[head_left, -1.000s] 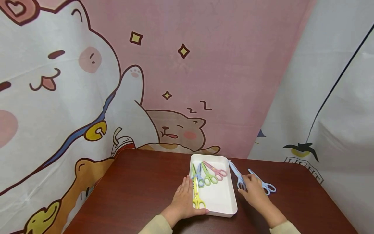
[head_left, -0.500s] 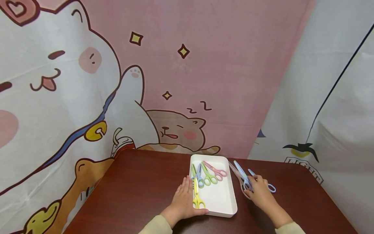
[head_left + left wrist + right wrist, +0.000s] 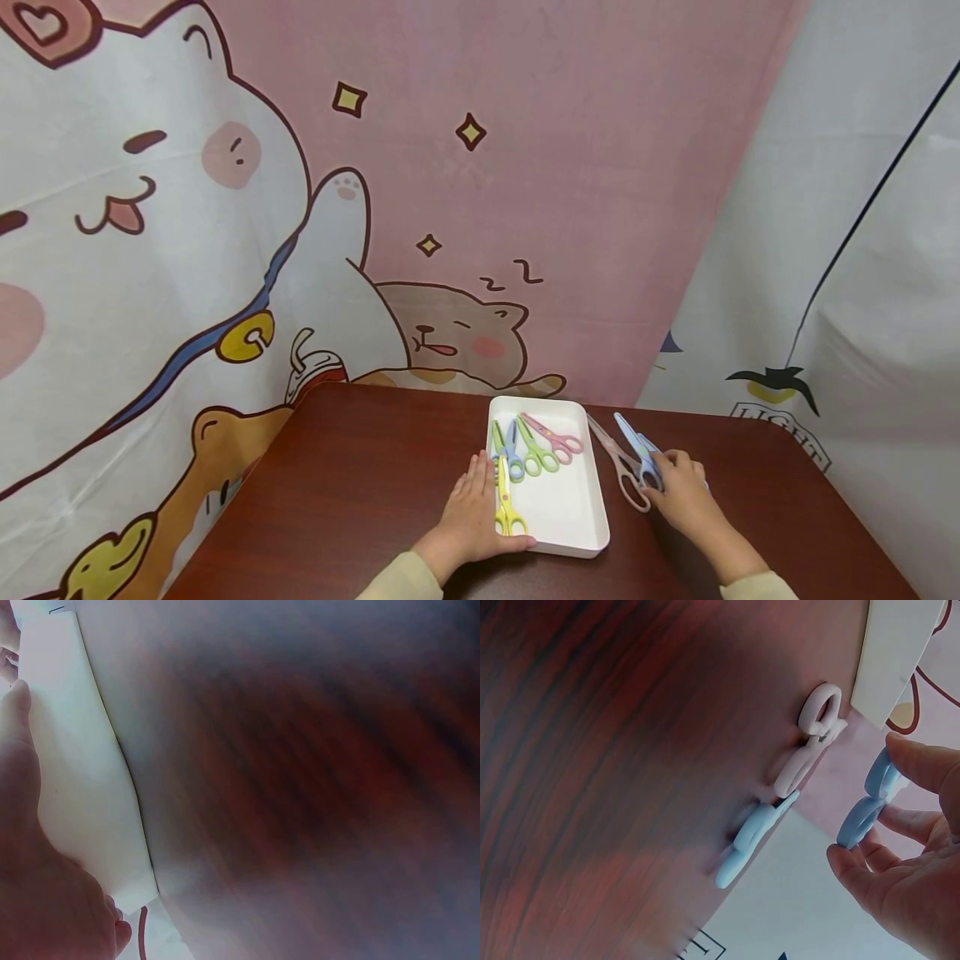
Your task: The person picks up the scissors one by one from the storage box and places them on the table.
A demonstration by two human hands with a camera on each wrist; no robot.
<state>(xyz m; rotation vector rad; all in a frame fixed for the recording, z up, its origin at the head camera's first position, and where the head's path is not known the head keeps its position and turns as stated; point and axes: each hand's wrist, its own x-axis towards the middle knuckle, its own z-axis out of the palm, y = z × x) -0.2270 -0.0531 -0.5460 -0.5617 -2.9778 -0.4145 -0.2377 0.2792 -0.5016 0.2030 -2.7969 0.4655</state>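
My left hand [image 3: 471, 512] rests along the left side of a white tray [image 3: 562, 517], fingers straight, thumb on its near rim. Inside lie several children's scissors: yellow scissors [image 3: 505, 500], green scissors [image 3: 534, 454], pink scissors [image 3: 558, 439] and blue scissors [image 3: 513, 454]. Right of the tray, my right hand [image 3: 686, 496] pinches another pair of light-blue scissors [image 3: 883, 776] by the handle loops, blades pointing away from me. In the right wrist view they are raised off the table. Pale pink scissors [image 3: 622, 462] and a second light-blue pair [image 3: 751, 829] lie on the table.
The dark red-brown table [image 3: 360, 467] carries everything. Behind it hangs a cartoon cat cloth [image 3: 585, 208], with a white cloth [image 3: 862, 250] at the right. The pale pink scissors lie close along the tray's right wall.
My right hand has moved right with the light-blue scissors, uncovering the pale pink scissors that lay beneath. The other light-blue pair is now mostly hidden in the head view. My left hand stays put.
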